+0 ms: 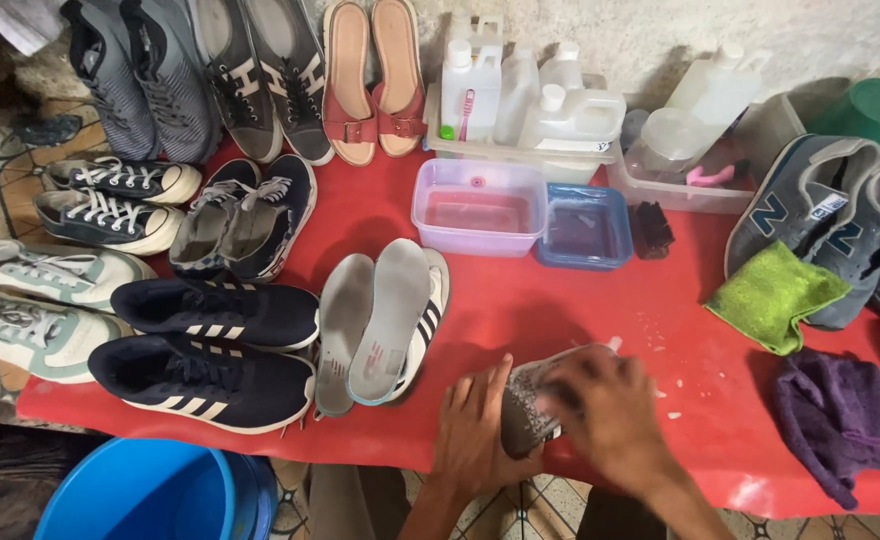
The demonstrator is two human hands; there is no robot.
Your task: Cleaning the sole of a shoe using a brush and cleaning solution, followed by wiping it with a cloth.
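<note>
Now both hands (550, 420) clasp grey insole (532, 408).

table cover (580, 310) red | cloth (772, 295) green | rag (835, 420) purple | bucket (140, 495) blue

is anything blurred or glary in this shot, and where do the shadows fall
Head view: the right hand is smeared by motion blur over the grey shoe, while the left hand is sharper; soft, even light, with only faint sheen on the red table cover; soft shadows lie beside the insoles and tubs; edges bow slightly from the wide lens.
</note>
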